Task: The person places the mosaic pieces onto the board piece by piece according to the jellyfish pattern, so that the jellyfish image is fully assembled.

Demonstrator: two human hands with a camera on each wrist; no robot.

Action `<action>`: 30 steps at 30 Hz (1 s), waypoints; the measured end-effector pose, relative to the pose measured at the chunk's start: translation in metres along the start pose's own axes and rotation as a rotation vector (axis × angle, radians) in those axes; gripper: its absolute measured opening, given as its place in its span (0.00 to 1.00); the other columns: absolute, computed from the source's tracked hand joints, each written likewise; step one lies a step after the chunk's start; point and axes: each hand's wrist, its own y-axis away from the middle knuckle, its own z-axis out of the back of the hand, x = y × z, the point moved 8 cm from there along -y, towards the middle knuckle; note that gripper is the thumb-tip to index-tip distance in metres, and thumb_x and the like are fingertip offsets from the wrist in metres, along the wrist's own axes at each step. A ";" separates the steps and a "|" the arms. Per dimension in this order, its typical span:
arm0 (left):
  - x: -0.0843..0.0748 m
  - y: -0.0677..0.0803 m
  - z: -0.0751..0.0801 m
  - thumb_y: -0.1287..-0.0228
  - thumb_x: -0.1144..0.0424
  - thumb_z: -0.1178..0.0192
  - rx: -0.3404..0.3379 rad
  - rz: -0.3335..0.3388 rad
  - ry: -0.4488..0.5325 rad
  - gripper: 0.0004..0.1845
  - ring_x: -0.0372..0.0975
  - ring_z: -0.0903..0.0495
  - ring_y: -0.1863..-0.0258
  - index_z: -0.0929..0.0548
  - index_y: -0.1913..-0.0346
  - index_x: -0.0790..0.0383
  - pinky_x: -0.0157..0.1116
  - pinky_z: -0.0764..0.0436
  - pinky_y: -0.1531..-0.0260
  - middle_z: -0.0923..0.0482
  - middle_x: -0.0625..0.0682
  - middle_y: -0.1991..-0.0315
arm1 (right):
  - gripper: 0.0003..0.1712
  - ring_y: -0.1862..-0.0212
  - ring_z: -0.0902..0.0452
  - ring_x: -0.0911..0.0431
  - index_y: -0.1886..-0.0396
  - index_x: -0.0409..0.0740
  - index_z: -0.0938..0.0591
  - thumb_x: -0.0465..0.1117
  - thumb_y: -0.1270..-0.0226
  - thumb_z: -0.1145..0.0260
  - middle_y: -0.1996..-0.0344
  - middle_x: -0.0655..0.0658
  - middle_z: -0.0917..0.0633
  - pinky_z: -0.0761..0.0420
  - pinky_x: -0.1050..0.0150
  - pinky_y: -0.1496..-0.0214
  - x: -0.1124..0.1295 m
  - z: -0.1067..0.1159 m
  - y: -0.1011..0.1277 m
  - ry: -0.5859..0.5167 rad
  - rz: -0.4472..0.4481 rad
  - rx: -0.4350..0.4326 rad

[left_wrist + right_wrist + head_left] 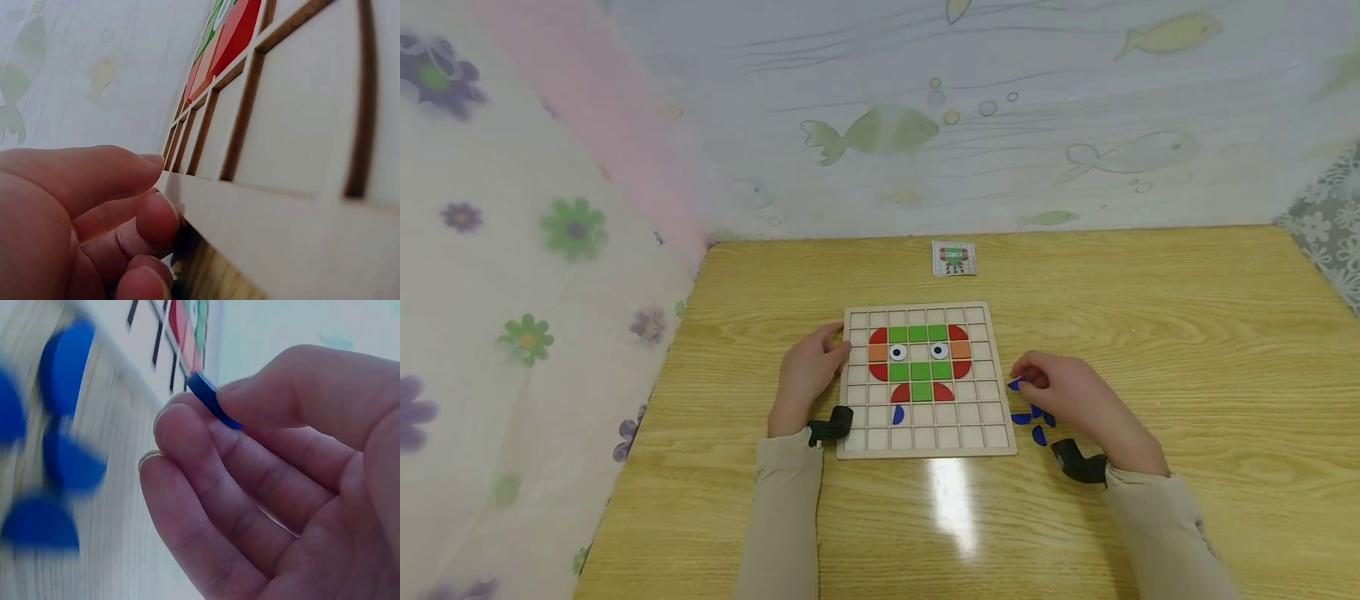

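Note:
A wooden grid board lies on the table with a figure of red, green and orange tiles and one blue piece in its lower rows. My left hand rests against the board's left edge, fingers curled on it. My right hand, just right of the board, pinches a blue curved piece between thumb and fingers. Several loose blue pieces lie on the table under that hand, blurred blue pieces in the right wrist view.
A small pattern card lies at the back of the wooden table. Curtains with fish and flower prints close in the far and left sides. Light glares on the table in front of the board.

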 end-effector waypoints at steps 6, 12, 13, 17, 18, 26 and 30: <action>0.001 0.000 0.000 0.38 0.50 0.49 -0.001 0.003 0.012 0.22 0.41 0.31 0.86 0.30 0.41 0.48 0.36 0.35 0.81 0.27 0.47 0.82 | 0.07 0.71 0.31 0.58 0.65 0.51 0.19 0.39 0.40 0.43 0.71 0.53 0.22 0.31 0.63 0.68 0.024 -0.018 -0.018 -0.006 0.062 0.028; 0.000 0.001 0.002 0.38 0.50 0.48 0.001 -0.001 0.021 0.22 0.41 0.31 0.85 0.29 0.41 0.49 0.36 0.35 0.80 0.27 0.47 0.81 | 0.07 0.68 0.30 0.58 0.64 0.50 0.19 0.39 0.40 0.42 0.70 0.54 0.21 0.30 0.63 0.63 0.048 -0.030 -0.029 -0.040 0.109 0.036; -0.001 0.001 0.002 0.38 0.50 0.49 0.002 -0.003 0.024 0.22 0.41 0.31 0.85 0.29 0.41 0.49 0.36 0.35 0.80 0.27 0.47 0.81 | 0.07 0.68 0.29 0.59 0.63 0.50 0.20 0.39 0.40 0.41 0.70 0.55 0.21 0.29 0.63 0.63 0.051 -0.032 -0.030 -0.053 0.112 0.039; -0.002 0.001 0.001 0.38 0.50 0.49 0.007 -0.007 0.030 0.22 0.41 0.31 0.85 0.29 0.41 0.50 0.36 0.35 0.78 0.26 0.47 0.82 | 0.05 0.67 0.27 0.61 0.63 0.50 0.21 0.41 0.40 0.39 0.71 0.56 0.21 0.27 0.63 0.62 0.059 -0.039 -0.032 -0.120 0.117 0.050; -0.002 0.001 0.001 0.38 0.50 0.49 0.010 -0.007 0.029 0.23 0.41 0.31 0.85 0.30 0.41 0.50 0.36 0.35 0.78 0.26 0.47 0.82 | 0.04 0.67 0.27 0.62 0.64 0.51 0.21 0.41 0.40 0.39 0.72 0.57 0.21 0.27 0.64 0.61 0.061 -0.041 -0.033 -0.133 0.123 0.052; 0.000 0.001 0.001 0.38 0.50 0.49 0.004 -0.004 0.012 0.23 0.41 0.32 0.86 0.30 0.40 0.49 0.36 0.35 0.80 0.27 0.47 0.81 | 0.04 0.68 0.27 0.66 0.65 0.54 0.19 0.42 0.40 0.39 0.72 0.62 0.22 0.27 0.66 0.62 0.088 -0.068 -0.033 -0.146 0.228 0.111; -0.001 0.001 0.001 0.38 0.50 0.49 0.006 -0.006 0.019 0.23 0.41 0.31 0.86 0.30 0.40 0.49 0.36 0.35 0.80 0.27 0.47 0.82 | 0.04 0.69 0.28 0.67 0.66 0.56 0.19 0.44 0.40 0.39 0.73 0.63 0.22 0.28 0.68 0.63 0.100 -0.081 -0.031 -0.089 0.265 0.138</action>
